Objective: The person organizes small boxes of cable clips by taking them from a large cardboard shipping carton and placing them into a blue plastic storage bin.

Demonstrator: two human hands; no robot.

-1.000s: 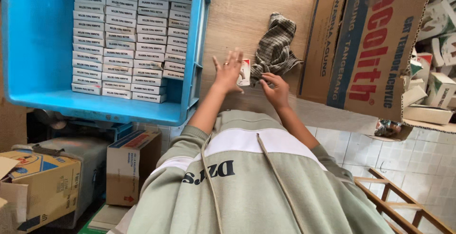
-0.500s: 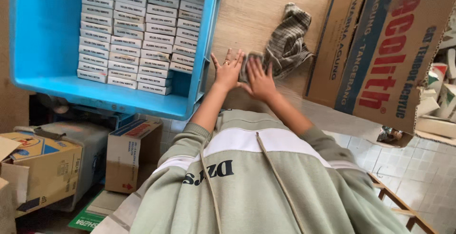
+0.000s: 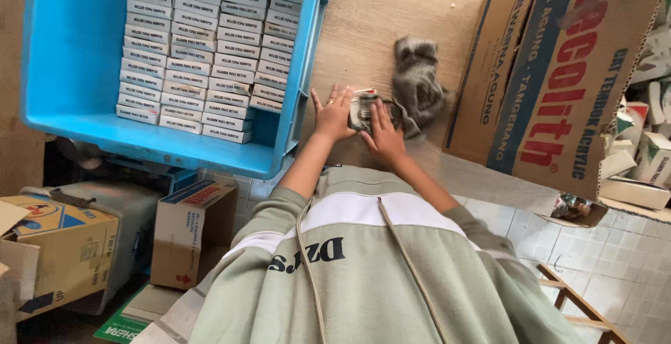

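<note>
White box, between fingers (both hands)

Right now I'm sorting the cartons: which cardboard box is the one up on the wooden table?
The large printed cardboard box, right of the hands; the smaller cardboard boxes sit down on the floor.

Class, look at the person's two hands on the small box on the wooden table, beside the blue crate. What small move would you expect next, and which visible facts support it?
Probably lifting the small box left toward the blue crate. Both the left hand and right hand press on it, and the crate's rows of white boxes leave bare floor on its left side.
</note>
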